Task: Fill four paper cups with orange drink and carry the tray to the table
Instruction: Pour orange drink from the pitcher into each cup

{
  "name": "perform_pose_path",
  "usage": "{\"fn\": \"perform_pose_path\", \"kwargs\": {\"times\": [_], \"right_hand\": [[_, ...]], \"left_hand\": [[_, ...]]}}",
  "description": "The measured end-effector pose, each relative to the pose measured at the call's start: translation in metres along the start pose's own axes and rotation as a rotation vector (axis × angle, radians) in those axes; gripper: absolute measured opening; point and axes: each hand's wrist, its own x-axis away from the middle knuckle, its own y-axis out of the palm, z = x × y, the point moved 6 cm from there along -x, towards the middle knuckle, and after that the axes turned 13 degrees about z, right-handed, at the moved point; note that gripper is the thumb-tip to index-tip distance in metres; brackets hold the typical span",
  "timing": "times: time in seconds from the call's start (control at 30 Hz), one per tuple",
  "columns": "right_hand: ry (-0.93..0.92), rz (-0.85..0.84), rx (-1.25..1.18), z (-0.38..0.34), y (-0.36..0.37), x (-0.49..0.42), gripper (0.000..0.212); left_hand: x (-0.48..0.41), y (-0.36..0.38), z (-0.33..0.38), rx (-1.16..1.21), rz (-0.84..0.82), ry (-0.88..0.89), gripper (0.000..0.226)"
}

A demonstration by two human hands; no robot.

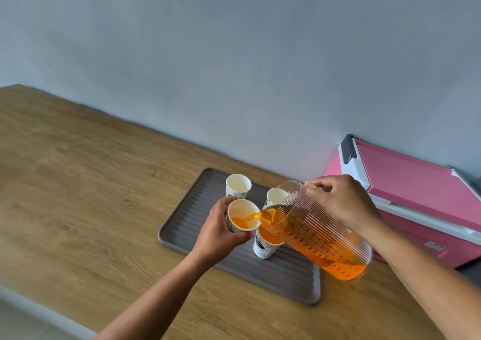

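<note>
Fingers [231, 201] gripping cup [243, 216], pitcher [317, 238] pouring

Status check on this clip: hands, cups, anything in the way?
Left hand holds tilted cup; right hand tips pitcher, orange drink streaming in. One filled cup on tray; two far cups look empty. Nothing obstructing.

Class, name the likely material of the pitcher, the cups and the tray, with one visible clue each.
Pitcher: clear ribbed plastic or glass; the drink shows through, so either fits.
Held cup: matte white paper with a printed outside.
Tray: grey-brown, matte, moulded ridges; probably plastic or silicone.
</note>
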Motion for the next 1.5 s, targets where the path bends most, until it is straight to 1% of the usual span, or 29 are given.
{"fn": "perform_pose_path", "kwargs": {"times": [0.27,0.5,0.83,1.13,1.5], "right_hand": [[0.001,0.000,0.015,0.0021,0.0017,-0.0026,0.033],[0.002,-0.009,0.017,0.0013,0.0029,-0.0034,0.032],[0.003,-0.021,0.035,0.0014,0.0058,-0.0028,0.037],[0.001,-0.026,0.035,0.0000,0.0068,-0.0026,0.039],[0.002,-0.028,0.034,0.0001,0.0071,-0.0012,0.041]], "left_hand": [[-0.0012,0.0013,-0.0023,-0.011,0.001,-0.001,0.082],[-0.0020,0.0017,-0.0045,0.003,0.004,-0.018,0.084],[0.0001,0.0019,-0.0071,0.005,0.006,-0.043,0.085],[0.0016,0.0014,-0.0069,0.026,-0.001,-0.055,0.081],[0.0042,0.0003,-0.0072,0.037,-0.008,-0.067,0.084]]}}
